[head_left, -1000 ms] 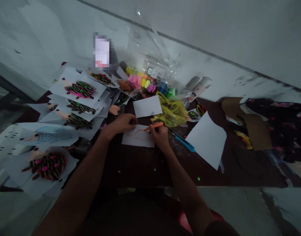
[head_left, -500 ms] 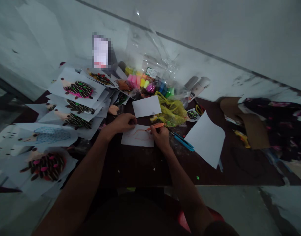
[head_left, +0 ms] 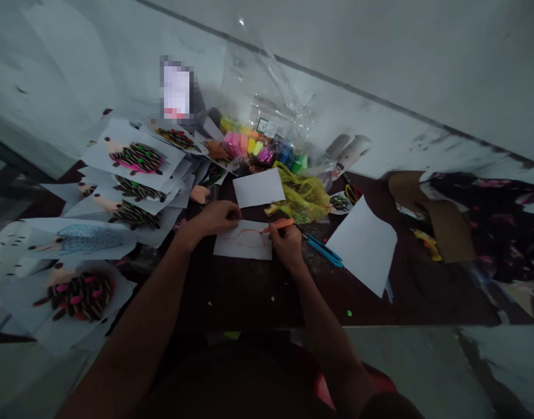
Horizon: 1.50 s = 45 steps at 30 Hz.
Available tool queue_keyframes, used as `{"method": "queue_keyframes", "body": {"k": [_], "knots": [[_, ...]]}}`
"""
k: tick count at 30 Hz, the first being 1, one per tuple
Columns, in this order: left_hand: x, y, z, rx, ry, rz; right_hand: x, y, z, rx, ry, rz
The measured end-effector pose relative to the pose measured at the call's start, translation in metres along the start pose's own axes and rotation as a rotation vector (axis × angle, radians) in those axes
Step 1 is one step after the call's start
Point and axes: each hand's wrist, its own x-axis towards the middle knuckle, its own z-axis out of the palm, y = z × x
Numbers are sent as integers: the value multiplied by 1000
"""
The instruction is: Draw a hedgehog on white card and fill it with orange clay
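A small white sheet of paper (head_left: pixel 240 247) lies on the dark table and carries an orange outline, a humped curve. My right hand (head_left: pixel 287 243) is closed round an orange marker (head_left: pixel 283 223), whose tip touches the sheet near its upper right. At the upper left corner, my left hand (head_left: pixel 218 217) presses the paper down with curled fingers; its fingertips are partly hidden. Another blank white sheet (head_left: pixel 258 188) lies just beyond. Blue-handled scissors (head_left: pixel 322 250) lie to the right of my right hand.
Stacked hedgehog pictures (head_left: pixel 135 157) with dark seed-like spines fill the left side. Bags of coloured clay (head_left: pixel 258 145) and a yellow plastic bag (head_left: pixel 308 195) stand at the back. A large white sheet (head_left: pixel 365 247), brown cardboard (head_left: pixel 450 233) and dark floral cloth (head_left: pixel 494 221) lie to the right.
The marker has moved slightly, and the orange outline now runs further down on its right side. My left hand stays at the paper's corner.
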Motion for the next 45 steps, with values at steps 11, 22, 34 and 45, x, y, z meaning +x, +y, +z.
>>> {"method": "queue_keyframes", "body": {"k": [11,22,34,45], "knots": [[1,-2,2,4,8,-10,-3,-1,-2,-34,18,-11],[1,-1,1,11,0,-3,-6,-4,-3,55,46,2],[1,-1,2,8,19,14,-20,-39,10,293,-54,29],[2,0,2,13,15,15,-23,-46,14,211,-85,-36]]}}
